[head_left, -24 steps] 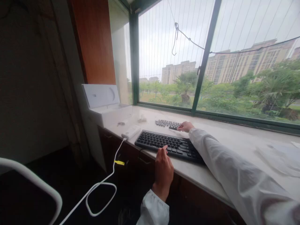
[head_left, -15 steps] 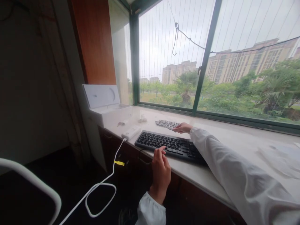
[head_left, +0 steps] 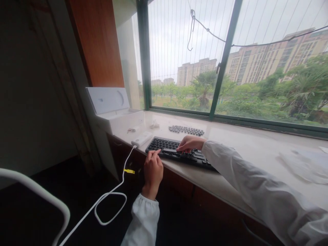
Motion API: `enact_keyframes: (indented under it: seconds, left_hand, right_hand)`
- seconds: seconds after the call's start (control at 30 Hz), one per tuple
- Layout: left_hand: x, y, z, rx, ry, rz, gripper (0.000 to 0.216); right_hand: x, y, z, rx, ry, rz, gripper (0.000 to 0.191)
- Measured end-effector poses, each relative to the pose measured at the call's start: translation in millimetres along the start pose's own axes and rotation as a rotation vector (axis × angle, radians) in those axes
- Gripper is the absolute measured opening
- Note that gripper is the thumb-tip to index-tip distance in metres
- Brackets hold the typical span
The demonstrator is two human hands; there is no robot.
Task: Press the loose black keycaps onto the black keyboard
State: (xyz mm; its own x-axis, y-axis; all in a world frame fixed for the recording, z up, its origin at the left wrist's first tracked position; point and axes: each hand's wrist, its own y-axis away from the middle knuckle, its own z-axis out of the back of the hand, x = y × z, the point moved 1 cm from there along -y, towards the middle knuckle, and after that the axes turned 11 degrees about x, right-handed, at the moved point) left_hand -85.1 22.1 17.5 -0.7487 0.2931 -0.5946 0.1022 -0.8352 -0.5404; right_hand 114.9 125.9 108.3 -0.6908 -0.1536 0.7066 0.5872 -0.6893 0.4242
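Note:
My right hand (head_left: 191, 144) is closed in a pinch on the right end of a long dark space bar keycap (head_left: 170, 151), held over the black keyboard (head_left: 153, 146). My left hand (head_left: 153, 167) is at the keyboard's front edge, fingers partly stretched out and holding nothing visible. Its fingertips are close to the bar's left end; whether they touch it I cannot tell. Behind the keyboard, several loose keycaps (head_left: 186, 130) lie in rows on the white counter (head_left: 230, 150). My right hand and sleeve hide part of the keyboard's right side.
A white open box (head_left: 123, 119) stands at the counter's left end. Near it lie a white power strip or adapter (head_left: 141, 139) with a white cable (head_left: 123, 177) hanging off the edge, and small white items (head_left: 154, 124). Clear plastic wrapping (head_left: 302, 164) lies at the right. A window runs behind.
My right hand has come from the loose keycaps to over the keyboard, bringing the space bar keycap with it. My left hand has moved left along the keyboard's front edge.

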Motion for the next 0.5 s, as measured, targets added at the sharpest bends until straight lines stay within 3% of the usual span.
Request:
enact_keyframes:
  seconds: [0.27,0.5]
  left_hand:
    - [1.1,-19.7,5.7,0.205,-0.160,-0.076,0.034]
    - [-3.0,-26.6,17.6,0.294,-0.210,-0.098,0.029]
  right_hand:
    - [2.7,-1.0,-6.5,-0.040,0.070,-0.001,0.045]
    - [-2.9,-10.8,-10.8,-0.075,0.121,0.021,0.045]
